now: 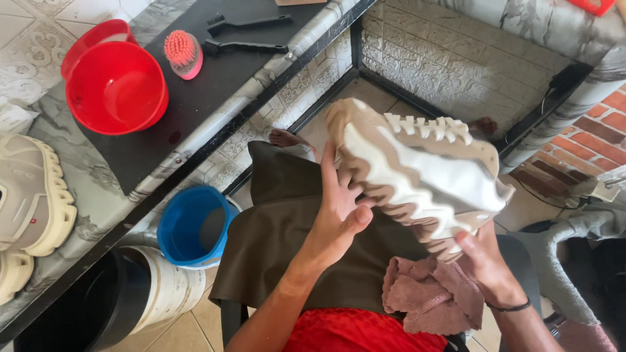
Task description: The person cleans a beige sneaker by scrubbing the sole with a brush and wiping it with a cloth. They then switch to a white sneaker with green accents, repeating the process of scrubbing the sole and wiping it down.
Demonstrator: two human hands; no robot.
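Both hands grip the chunky beige sneaker (417, 173) over the lap, sole up, long axis running upper-left to lower-right. Left hand (339, 215) clasps the near side, fingers wrapped; right hand (486, 264) pinches the lower-right end, pink rag (427, 293) just below.

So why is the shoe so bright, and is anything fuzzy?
Head view: sunlight falls hard on the shoe, washing out its white sole; the red bowl shines with glare; the brown apron sits in softer shade; both hands, left and right, look sharp, nothing clearly blurred.
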